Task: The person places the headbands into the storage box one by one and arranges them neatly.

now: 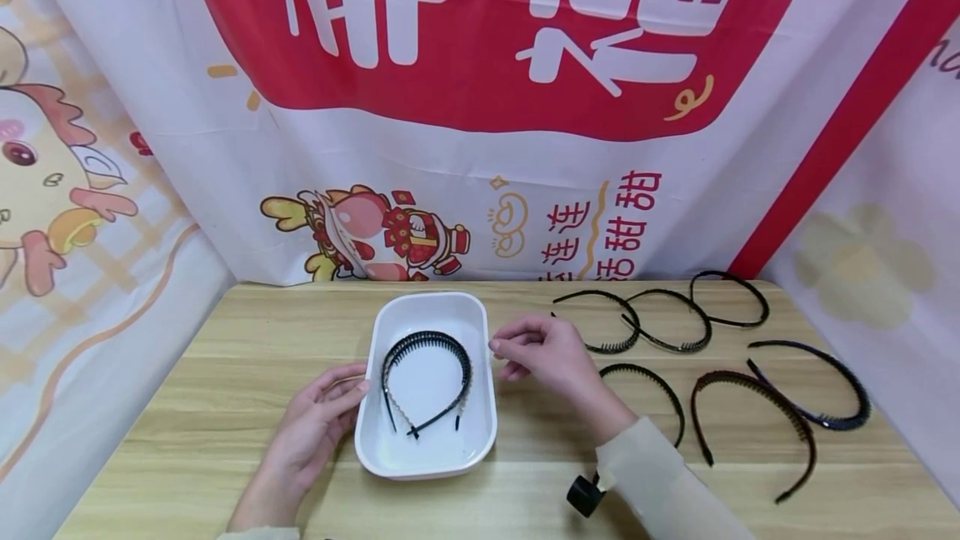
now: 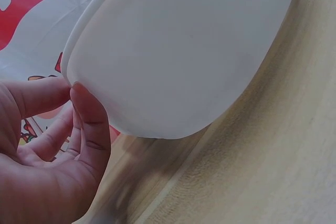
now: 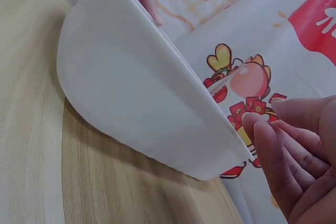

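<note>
A white plastic tub [image 1: 435,467] stands on the wooden table, in front of the person. Inside it lie black toothed headbands [image 1: 467,365], overlapping, with a beaded strand partly hidden beneath. My left hand [image 1: 318,427] pinches the tub's left rim between thumb and index finger; the left wrist view shows this hand [image 2: 58,145] at the tub's edge [image 2: 178,51]. My right hand [image 1: 543,352] is beside the right rim with fingers loosely bent. In the right wrist view, that hand [image 3: 299,156] holds nothing, thumb and index finger apart, close to the rim.
Several headbands lie on the table's right side, among them a brown toothed one [image 1: 750,386], a dark one [image 1: 855,394] and a black one [image 1: 660,382] near the right forearm. A printed cloth [image 1: 480,190] hangs behind the table [image 1: 225,407].
</note>
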`<state>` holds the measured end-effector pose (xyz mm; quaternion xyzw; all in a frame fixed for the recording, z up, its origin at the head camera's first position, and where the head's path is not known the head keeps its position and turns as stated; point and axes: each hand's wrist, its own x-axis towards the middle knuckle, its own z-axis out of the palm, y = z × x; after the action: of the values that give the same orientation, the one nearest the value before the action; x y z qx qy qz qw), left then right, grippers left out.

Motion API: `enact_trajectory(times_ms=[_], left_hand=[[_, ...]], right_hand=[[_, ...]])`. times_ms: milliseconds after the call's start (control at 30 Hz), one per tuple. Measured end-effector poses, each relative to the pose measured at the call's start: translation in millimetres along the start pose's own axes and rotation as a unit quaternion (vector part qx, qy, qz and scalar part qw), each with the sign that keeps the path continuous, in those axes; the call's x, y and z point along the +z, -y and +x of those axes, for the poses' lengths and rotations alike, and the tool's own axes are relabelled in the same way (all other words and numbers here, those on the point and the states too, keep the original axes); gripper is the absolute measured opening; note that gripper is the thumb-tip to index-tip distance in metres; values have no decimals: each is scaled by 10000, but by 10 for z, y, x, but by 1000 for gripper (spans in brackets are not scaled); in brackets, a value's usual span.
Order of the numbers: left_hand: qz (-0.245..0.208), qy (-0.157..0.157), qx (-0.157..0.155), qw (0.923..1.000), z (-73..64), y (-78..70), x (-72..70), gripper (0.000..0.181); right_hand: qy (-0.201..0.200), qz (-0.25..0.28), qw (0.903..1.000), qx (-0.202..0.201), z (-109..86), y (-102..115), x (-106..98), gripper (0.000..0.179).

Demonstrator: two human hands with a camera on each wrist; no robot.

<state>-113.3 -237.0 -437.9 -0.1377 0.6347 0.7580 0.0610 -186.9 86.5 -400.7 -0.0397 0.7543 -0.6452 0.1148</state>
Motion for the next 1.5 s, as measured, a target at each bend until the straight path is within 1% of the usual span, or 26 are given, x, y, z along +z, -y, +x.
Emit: enact_trajectory(times_ms=[333,467,667,733,900,1100,1233,1367,1500], left_hand=[[-14,-19,-7,10000,3,4,-5,23],[-20,-25,1,10000,2,6,-2,22],[-25,-1,4,10000,3,14,-12,24],[-28,-3,15,10000,3,16,-14,24],[-26,-2,69,10000,4,22,-11,24],[-51,0,91,9999,3,17,-8,23],[-70,-8,121,9999,6,23,-6,23],[-78,2,136,9999,10,31,-9,23],[-65,21,142,9999,13,37,-14,23]], right_hand=[[-25,-33,9999,-119,-108,-132,-209,25],[-148,-109,9998,-114,-143,-202,-304,25],[-406,69,9989,206,-219,-270,-452,28],[-417,10,9989,229,-249,-275,-519,27],[-381,-431,9983,77,-307,-331,-722,27],[-511,-566,9970,122,-386,-410,-942,31],[-685,-726,9948,187,-441,-460,-1068,31],[-923,-1013,9902,251,-494,-504,-1178,29],[-1046,-1162,9871,339,-555,-554,-1269,30]])
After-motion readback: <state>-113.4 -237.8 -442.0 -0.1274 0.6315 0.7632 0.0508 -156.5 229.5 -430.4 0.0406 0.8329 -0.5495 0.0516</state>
